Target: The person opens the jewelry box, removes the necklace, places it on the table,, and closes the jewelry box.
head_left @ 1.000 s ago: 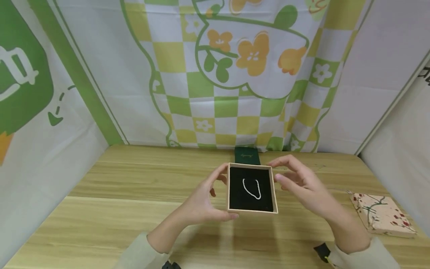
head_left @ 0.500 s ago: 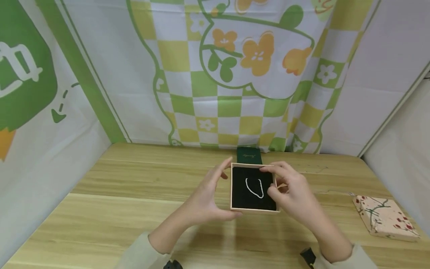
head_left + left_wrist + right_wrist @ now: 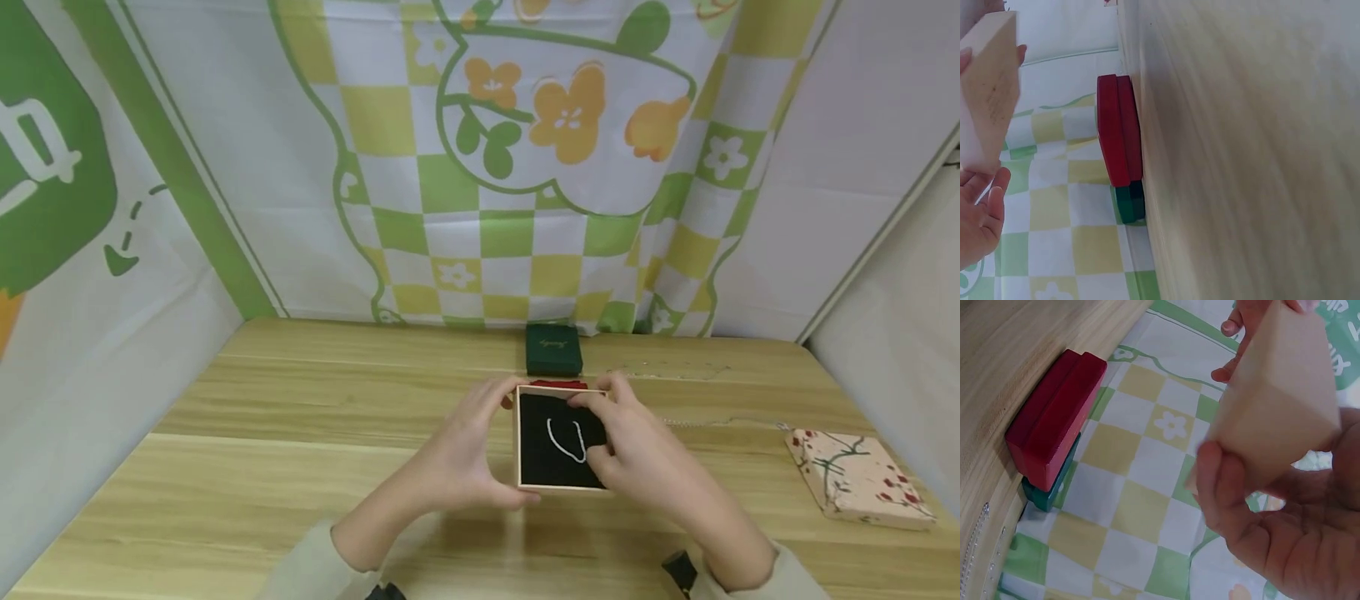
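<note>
An uncovered, pale square jewelry box (image 3: 562,486) is held up above the table, its black padded inside facing the head camera. A thin silvery chain (image 3: 556,443) lies in a U shape on the pad. My left hand (image 3: 457,458) grips the box's left side, thumb along the near edge and fingers at the far edge. At the right wall is my right hand (image 3: 641,454), index finger and thumb over the rim on the pad. In the right wrist view, other right-hand fingers (image 3: 1222,487) curl against the outside of the box (image 3: 1279,400).
Behind the held box, a red box (image 3: 1116,128) and a dark green box (image 3: 553,350) rest on the wooden table (image 3: 300,467). Silvery necklaces (image 3: 712,422) lie to the right. A flower-patterned box lid (image 3: 858,479) sits near the right edge. A checked curtain (image 3: 510,233) hangs behind.
My right hand has moved left onto the box, its finger and thumb coming over the right wall. The box sits lower in the head view, revealing the red box behind it.
</note>
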The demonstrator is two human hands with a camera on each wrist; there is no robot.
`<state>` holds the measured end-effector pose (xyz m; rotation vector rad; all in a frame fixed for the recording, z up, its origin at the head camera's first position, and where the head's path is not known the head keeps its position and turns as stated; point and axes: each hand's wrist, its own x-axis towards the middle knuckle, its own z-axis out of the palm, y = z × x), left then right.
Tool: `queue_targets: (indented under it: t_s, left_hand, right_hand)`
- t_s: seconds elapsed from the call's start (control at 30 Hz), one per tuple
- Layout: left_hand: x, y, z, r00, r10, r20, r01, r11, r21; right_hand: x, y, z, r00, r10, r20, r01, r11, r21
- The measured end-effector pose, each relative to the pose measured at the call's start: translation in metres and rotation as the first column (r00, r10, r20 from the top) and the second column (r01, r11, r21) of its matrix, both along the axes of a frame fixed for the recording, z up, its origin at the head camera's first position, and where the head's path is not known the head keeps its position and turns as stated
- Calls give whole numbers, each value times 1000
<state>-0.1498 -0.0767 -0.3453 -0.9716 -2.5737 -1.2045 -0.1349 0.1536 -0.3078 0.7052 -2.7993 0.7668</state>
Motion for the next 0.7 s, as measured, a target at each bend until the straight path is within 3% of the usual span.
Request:
queue_targets:
  t_s: [0.2, 0.47, 0.57, 0.7]
  left_hand:
    - [3, 4, 0, 999, -33, 27, 32, 999, 40]
    - [5, 3, 4, 1000, 0, 9, 0, 1000, 2]
    - [4, 3, 4, 1000, -12, 1, 12, 1000, 4]
    - [5, 3, 5, 998, -10, 54, 9, 1000, 29]
  right_hand:
    - [-4, 7, -3, 993, 83, 86, -77, 995, -68]
    - [-8, 7, -9, 994, 108, 24, -106, 992, -70]
    - [-10, 16, -4, 988, 139, 65, -130, 984, -122]
    - [-16, 30, 1, 966, 215, 144, -171, 948, -269]
